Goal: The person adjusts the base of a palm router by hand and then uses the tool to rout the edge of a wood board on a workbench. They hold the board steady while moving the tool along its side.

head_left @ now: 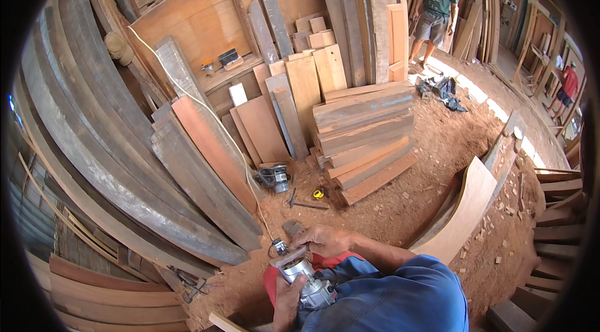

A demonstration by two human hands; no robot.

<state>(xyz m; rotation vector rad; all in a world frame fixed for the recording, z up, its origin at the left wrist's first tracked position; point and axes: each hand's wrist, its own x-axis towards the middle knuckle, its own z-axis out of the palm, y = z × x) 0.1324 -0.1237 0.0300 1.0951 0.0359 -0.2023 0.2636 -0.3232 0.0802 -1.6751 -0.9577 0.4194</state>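
Note:
In the head view a silver handheld power tool (315, 290) lies against my blue-clothed lap at the bottom centre. My left hand (289, 296) is wrapped round its silver body from the left. A flat brownish plate (290, 258) sits across the tool's upper end, with a small silver-and-black part (279, 247) beside it. My right hand (322, 241) reaches over from the right, fingers curled at that plate and small part; exactly what they grip is too small to make out.
Boards (362, 138) are stacked ahead, long planks (94, 144) lean left, and curved wood (456, 207) lies right. A second power tool (273, 177), yellow tape measure (319, 194) and cord (206, 107) are ahead. A person (437, 7) stands back right; another (567, 85) is farther right.

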